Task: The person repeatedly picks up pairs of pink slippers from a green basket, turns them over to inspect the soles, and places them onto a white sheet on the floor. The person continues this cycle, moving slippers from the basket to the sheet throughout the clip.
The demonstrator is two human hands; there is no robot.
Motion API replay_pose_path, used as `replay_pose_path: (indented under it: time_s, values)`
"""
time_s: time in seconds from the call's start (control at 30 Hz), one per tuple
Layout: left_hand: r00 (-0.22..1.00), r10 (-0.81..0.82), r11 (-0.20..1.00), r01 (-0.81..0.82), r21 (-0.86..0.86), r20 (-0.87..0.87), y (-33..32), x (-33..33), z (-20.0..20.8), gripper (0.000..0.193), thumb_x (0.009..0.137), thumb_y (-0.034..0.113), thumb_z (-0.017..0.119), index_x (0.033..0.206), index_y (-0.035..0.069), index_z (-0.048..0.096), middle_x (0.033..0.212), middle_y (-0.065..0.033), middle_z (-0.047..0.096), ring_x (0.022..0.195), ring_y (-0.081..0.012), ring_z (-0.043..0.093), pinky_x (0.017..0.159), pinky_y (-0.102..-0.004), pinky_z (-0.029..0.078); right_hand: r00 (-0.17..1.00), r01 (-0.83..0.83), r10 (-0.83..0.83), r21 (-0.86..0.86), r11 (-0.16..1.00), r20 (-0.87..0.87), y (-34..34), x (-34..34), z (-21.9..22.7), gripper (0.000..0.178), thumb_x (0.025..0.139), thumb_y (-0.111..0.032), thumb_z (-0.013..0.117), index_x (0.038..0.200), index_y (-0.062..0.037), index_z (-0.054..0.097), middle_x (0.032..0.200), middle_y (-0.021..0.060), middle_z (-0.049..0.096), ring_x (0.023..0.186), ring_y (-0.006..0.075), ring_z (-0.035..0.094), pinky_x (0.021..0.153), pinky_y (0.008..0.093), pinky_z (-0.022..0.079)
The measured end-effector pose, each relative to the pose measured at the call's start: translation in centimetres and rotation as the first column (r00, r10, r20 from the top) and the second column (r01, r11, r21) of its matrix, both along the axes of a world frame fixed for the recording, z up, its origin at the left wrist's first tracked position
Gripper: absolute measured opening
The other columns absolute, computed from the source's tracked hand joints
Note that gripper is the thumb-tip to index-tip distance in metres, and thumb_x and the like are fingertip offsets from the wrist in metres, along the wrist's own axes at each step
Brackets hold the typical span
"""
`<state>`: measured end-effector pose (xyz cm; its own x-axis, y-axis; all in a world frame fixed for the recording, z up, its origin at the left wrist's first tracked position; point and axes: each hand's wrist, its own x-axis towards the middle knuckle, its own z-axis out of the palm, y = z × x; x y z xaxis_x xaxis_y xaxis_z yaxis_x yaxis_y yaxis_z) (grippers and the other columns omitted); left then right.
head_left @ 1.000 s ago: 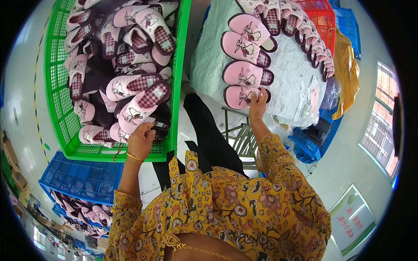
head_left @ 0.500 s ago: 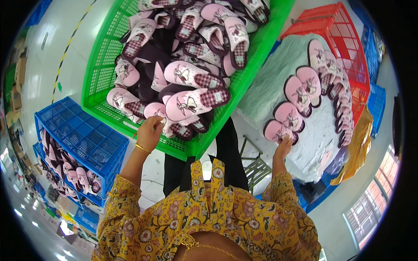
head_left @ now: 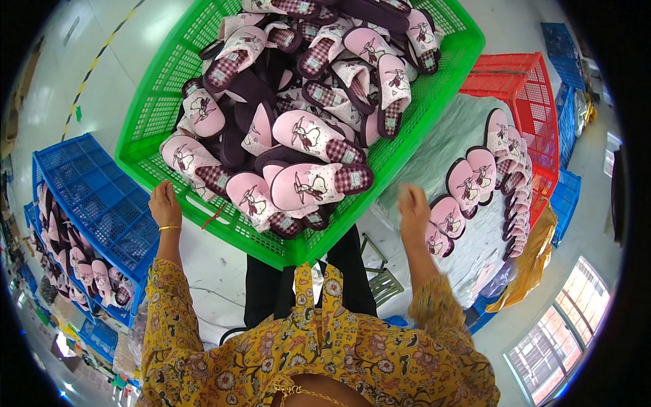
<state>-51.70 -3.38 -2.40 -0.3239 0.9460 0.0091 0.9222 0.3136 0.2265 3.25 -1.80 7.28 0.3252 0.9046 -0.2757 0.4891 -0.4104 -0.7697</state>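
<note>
- Resting on the near rim of a green crate (head_left: 146, 146), the left hand (head_left: 164, 203) lies fingers together, pink slippers (head_left: 298, 183) heaped just beyond its fingertips.
- Blurred right hand (head_left: 413, 214) hovers between crate and a slipper row (head_left: 475, 183) on grey cloth (head_left: 441, 149); finger state: cannot tell.

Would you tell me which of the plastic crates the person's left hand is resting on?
The left hand rests on the near rim of the green crate heaped with pink slippers. The blue crate lies beside it, untouched, and the red crate sits far across.
</note>
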Motion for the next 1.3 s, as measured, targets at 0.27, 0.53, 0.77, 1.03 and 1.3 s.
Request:
replay_pose_path:
  time_s: [0.27,0.53,0.77,1.03,1.3]
  values:
    - [0.970,0.058,0.998,-0.062,-0.008,-0.237,1.2,2.1,-1.5,0.017,0.092,0.028,0.053,0.097,0.016,0.065,0.090,-0.0003,0.064,0.090,-0.0183,0.058,0.082,-0.0369,0.033,0.393,-0.794,0.749,-0.214,0.569,0.534,19.9,-6.8,-14.7,0.028,0.088,-0.011,0.045,0.113,-0.0097,0.058,0.110,0.0130,0.061,0.094,0.0315,0.064,0.075,0.0430,0.051]
    - [0.977,0.067,0.997,-0.061,0.038,-0.203,1.2,1.9,-1.2,0.010,0.088,0.022,0.059,0.094,0.017,0.065,0.090,0.0011,0.065,0.091,-0.0158,0.057,0.085,-0.0360,0.030,0.127,-0.648,0.842,-0.599,0.471,0.525,22.4,-8.6,-17.9,0.018,0.084,-0.014,0.052,0.094,-0.0093,0.067,0.093,0.0137,0.069,0.086,0.0308,0.067,0.069,0.0426,0.052]
    - [0.977,0.084,0.994,-0.068,0.086,-0.196,1.1,1.9,-0.6,0.008,0.086,0.021,0.061,0.093,0.018,0.065,0.089,0.0007,0.065,0.091,-0.0164,0.058,0.086,-0.0365,0.031,0.639,-0.696,0.678,-0.102,0.711,0.364,22.4,-7.9,-9.7,0.020,0.086,-0.021,0.059,0.097,-0.0049,0.060,0.090,0.0184,0.064,0.085,0.0379,0.061,0.073,0.0439,0.047]
    - [0.979,0.071,0.997,-0.062,0.052,-0.189,1.4,2.0,-0.9,0.009,0.087,0.021,0.059,0.093,0.017,0.064,0.091,0.0011,0.065,0.093,-0.0161,0.057,0.088,-0.0368,0.030,0.943,-0.171,0.183,0.066,0.983,-0.278,22.5,-8.7,-7.1,0.021,0.090,-0.019,0.059,0.102,-0.0020,0.055,0.082,0.0069,0.059,0.071,0.0160,0.056,0.065,0.0304,0.046]
    - [0.977,0.060,0.998,-0.057,0.017,-0.203,1.6,2.3,-0.7,0.011,0.088,0.022,0.059,0.096,0.016,0.065,0.094,-0.0002,0.065,0.095,-0.0170,0.057,0.088,-0.0377,0.031,0.404,0.254,-0.399,-0.318,0.913,-0.823,20.2,-11.7,-5.2,0.011,0.091,-0.014,0.060,0.088,-0.0106,0.049,0.069,-0.0036,0.046,0.055,0.0069,0.044,0.051,0.0236,0.038]
